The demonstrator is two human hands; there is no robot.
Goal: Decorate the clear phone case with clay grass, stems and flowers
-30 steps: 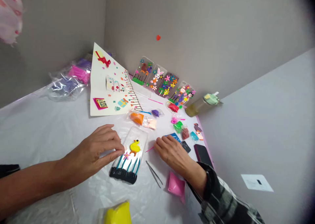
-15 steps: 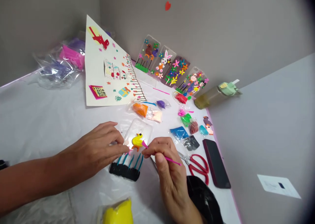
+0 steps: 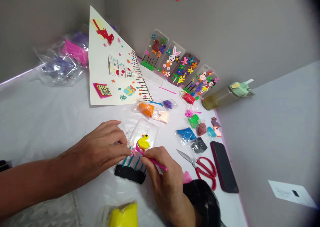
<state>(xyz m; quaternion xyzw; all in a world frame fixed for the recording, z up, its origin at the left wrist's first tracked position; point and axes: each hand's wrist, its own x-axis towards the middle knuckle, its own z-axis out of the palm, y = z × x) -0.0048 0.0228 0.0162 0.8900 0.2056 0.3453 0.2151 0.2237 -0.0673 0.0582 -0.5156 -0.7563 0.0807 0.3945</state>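
Note:
A clear phone case point(image 3: 150, 127) lies on the table, bearing a yellow clay duck point(image 3: 143, 142), blue-green stems and a black clay strip point(image 3: 130, 174) along its near end. My left hand point(image 3: 105, 145) reaches over the case's left side, its fingertips closed at a small pink clay flower point(image 3: 134, 152) on top of a stem; its thumb is hidden. My right hand point(image 3: 163, 177) grips a pink plastic clay tool point(image 3: 157, 164) like a pen. The tool's flared tip touches or hovers just over the flower; I cannot tell which.
Red-handled scissors point(image 3: 205, 170) and a dark phone point(image 3: 224, 167) lie at right. Bagged clay, including orange point(image 3: 146, 110) and blue point(image 3: 186, 134), sits beyond the case. Yellow clay point(image 3: 123, 215) is nearest me. Decorated cases point(image 3: 172, 59), a bottle point(image 3: 225, 95) and a drawn sheet point(image 3: 100, 64) stand behind.
My right hand has moved left and down, bringing the tool's tip from beside the duck to the pink flower. My left hand stays at the case. The view has shifted slightly.

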